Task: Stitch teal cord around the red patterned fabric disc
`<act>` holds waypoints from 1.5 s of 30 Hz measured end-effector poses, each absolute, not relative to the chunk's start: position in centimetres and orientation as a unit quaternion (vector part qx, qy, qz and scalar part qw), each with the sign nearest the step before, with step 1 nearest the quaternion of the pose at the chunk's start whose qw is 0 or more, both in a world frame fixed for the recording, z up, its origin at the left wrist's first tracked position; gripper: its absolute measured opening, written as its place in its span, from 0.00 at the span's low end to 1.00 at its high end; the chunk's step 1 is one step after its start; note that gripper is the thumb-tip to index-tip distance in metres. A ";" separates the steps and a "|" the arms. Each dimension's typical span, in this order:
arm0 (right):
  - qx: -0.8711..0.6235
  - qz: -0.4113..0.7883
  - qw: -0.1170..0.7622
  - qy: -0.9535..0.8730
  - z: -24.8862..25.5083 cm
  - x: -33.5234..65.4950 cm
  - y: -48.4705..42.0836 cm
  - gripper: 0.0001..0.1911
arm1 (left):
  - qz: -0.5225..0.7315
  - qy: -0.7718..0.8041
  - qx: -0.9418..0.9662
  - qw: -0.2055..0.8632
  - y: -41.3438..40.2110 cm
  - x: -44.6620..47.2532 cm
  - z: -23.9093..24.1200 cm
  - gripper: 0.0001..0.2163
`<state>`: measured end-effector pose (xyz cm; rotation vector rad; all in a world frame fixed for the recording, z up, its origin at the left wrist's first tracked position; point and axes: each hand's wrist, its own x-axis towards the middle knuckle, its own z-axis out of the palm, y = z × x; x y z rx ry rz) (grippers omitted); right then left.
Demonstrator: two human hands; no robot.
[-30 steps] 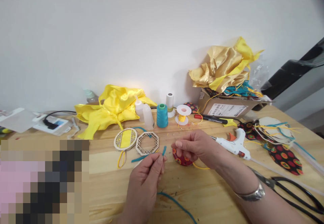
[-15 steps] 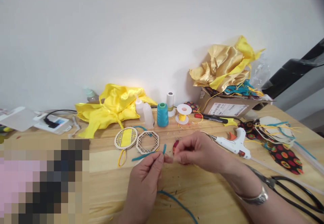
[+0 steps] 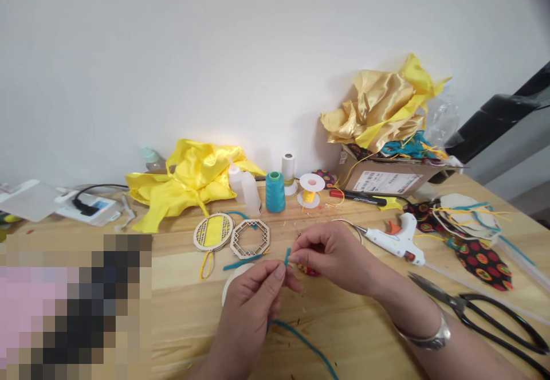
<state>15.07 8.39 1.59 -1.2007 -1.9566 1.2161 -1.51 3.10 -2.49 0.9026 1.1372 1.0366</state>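
My left hand (image 3: 260, 294) is closed, pinching a teal cord (image 3: 303, 344) between thumb and forefinger. The cord's short end stands up above the thumb, while its long tail curves over the table below. My right hand (image 3: 333, 257) is closed in a pinch, its fingertips right beside that short end. Whatever sits between them is too small to make out. Behind the right fingers, a red patterned piece (image 3: 308, 270) shows in part. Under the left hand, a pale round disc (image 3: 232, 283) is partly covered.
Beyond my hands lie an octagonal lattice frame (image 3: 236, 248) and a round yellow-backed one (image 3: 198, 241). A teal thread cone (image 3: 275, 192) and a yellow cord spool (image 3: 311, 183) stand behind. To the right are a glue gun (image 3: 389, 243), scissors (image 3: 459, 305) and a cardboard box (image 3: 356, 180).
My hands have come together, with the right fingertips now at the cord's short end. The left hand has shifted slightly right, and more of the pale disc shows.
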 end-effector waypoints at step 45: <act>-0.265 0.715 0.482 -0.432 4.0 16.2 7.8 0.12 | 0.463 0.535 0.575 0.411 3.6 -1.6 -1.4 0.09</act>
